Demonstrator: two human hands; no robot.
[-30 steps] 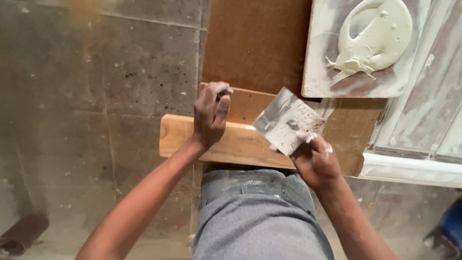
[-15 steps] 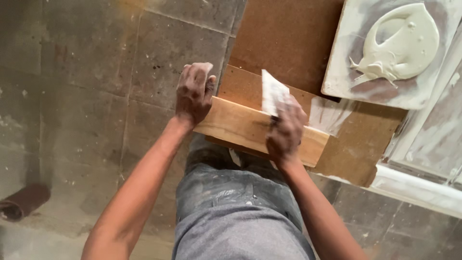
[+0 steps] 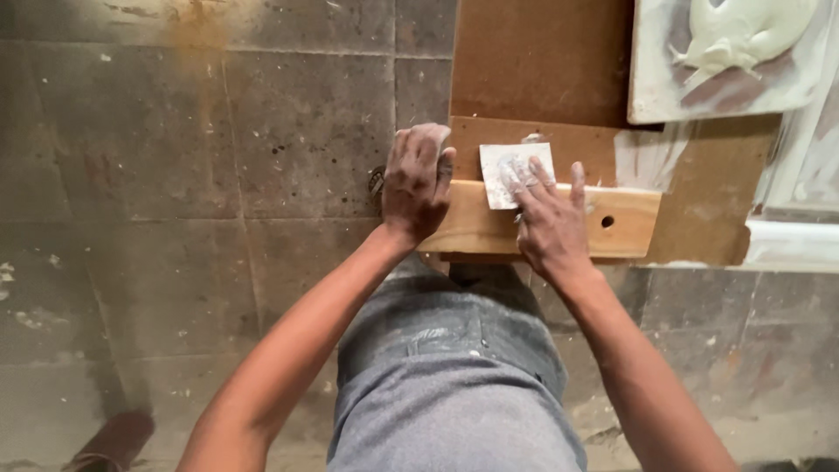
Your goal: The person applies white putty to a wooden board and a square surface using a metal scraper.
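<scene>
Two hands are working a wooden block (image 3: 612, 229), long axis running nine to three: left hand (image 3: 417, 185) clamping its nine o'clock end, right hand (image 3: 546, 218) lying open, fingers pressing sandpaper (image 3: 498, 166) flat on it.

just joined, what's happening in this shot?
A person looks down at a wooden block lying on brown boards over a tiled floor. The left hand grips the block's left end. The right hand presses a small sheet of sandpaper flat on the block's top with spread fingers. A white plaster relief panel lies at the upper right.
</scene>
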